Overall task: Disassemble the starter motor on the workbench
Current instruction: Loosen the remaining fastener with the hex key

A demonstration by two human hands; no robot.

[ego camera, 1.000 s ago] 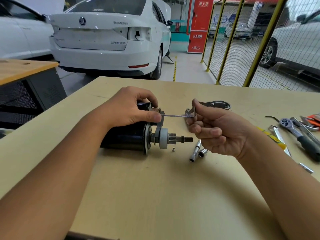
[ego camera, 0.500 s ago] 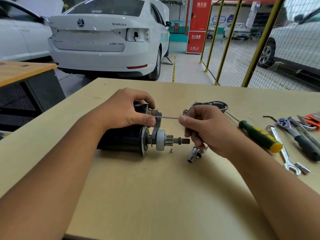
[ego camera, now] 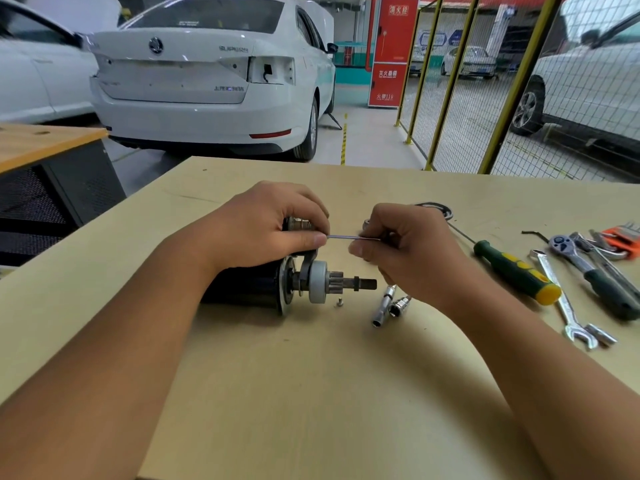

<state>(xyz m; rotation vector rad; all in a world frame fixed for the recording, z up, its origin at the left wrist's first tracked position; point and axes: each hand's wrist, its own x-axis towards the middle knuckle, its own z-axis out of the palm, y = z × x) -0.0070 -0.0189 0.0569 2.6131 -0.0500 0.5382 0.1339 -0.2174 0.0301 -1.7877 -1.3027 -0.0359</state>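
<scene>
two hands [ego camera: 263, 226], one starter motor [ego camera: 256, 285], two sockets [ego camera: 382, 306]

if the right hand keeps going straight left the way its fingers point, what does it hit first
Most likely the left hand, whose thumb sits where the thin rod held in the right hand ends, atop the starter motor. Depth is hard to judge.

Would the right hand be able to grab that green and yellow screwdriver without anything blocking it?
Probably yes. The screwdriver lies in the open on the bench, just right of the right hand, with nothing between them. But that hand is gripping a thin metal rod and would need to release it first.
</scene>
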